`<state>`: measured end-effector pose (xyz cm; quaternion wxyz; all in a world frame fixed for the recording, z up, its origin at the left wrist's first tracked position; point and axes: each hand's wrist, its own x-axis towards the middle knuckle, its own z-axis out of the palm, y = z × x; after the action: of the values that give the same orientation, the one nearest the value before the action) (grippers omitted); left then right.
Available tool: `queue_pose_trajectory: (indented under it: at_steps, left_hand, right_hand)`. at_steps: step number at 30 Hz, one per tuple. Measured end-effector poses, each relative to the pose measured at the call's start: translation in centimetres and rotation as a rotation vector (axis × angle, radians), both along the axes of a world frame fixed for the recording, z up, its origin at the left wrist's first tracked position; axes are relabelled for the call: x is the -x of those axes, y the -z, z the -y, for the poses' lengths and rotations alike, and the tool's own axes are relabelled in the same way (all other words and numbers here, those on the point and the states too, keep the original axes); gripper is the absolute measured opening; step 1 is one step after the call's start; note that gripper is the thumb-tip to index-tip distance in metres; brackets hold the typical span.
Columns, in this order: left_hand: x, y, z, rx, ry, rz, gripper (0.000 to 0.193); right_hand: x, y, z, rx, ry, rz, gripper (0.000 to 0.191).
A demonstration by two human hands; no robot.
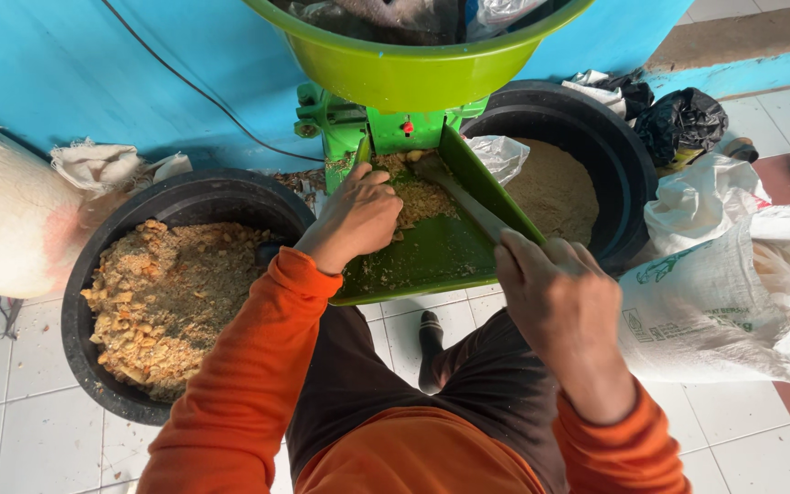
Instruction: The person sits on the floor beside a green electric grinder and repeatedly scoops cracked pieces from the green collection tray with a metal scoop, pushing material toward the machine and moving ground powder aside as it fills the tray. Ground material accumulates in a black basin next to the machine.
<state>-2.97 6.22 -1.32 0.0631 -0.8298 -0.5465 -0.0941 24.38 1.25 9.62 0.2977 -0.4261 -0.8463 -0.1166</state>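
Note:
My left hand (356,218) rests on crumbly tan feed (418,194) lying in the green chute tray (432,261) of a green grinding machine (358,123), fingers curled into the material. A grey stick-like tool (459,197) is gripped by my right hand (555,293), and its far end reaches into the feed near the machine's mouth. Above sits the machine's lime green bowl hopper (413,73). Both arms wear orange sleeves.
A black tub (84,274) of coarse brown chunks stands at the left. Another black tub (614,137) with fine tan meal stands at the right. White sacks (715,293) lie at the right, a pale sack (2,220) at the left, black bags (683,119) behind. Blue wall, white tiled floor.

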Motion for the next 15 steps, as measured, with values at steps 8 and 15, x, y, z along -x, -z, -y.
queue_pose_trajectory:
  at_steps: [8, 15]
  left_hand:
    - [-0.2, -0.3, 0.0, 0.008, -0.007, -0.021, 0.016]
    - [-0.2, -1.3, 0.4, -0.033, 0.006, -0.008, 0.018]
  right_hand:
    - [-0.5, 1.0, 0.3, 0.028, 0.008, -0.007, 0.013]
    - [0.0, 1.6, 0.0, 0.025, -0.032, -0.095, 0.014]
